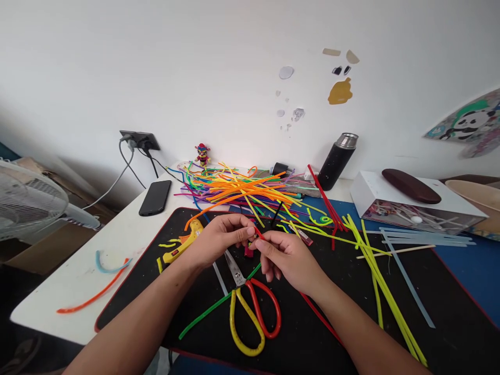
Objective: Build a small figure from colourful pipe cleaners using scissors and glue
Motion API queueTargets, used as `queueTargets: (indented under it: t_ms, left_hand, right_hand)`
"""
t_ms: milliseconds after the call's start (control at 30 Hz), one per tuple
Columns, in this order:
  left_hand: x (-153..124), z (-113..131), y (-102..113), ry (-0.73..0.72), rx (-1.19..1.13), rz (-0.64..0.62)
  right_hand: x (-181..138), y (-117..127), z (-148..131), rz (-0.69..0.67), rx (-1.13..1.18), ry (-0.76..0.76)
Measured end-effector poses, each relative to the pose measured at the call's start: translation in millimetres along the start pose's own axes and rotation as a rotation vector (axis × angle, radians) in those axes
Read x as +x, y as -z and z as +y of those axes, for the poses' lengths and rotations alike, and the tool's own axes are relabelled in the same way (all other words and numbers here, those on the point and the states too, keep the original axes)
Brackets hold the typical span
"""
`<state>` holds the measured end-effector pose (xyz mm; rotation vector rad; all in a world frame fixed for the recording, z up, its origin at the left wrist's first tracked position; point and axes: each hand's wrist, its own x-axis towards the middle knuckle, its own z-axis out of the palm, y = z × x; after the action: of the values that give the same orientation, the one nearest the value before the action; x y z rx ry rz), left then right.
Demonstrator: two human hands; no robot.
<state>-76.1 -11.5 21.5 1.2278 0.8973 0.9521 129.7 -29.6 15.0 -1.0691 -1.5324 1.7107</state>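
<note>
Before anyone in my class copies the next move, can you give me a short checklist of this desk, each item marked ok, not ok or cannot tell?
1. Red strand pinched between left grip and right grip: ok.
2. Scissors lying on the black mat, handles untouched: ok.
3. Scissors clear of other pieces: not ok, the long green strand crosses them.
4. Phone off the mat: ok, on the white table.
5. Yellow glue gun cool: cannot tell.
</note>
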Motion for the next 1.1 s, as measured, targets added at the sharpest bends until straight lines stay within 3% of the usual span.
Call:
queueTargets:
  t_ms: [1100]
  left_hand:
    - [0, 3, 13, -0.02, 0.153, -0.065]
  right_hand:
    - [3, 0, 5, 0.029, -0.053, -0.011]
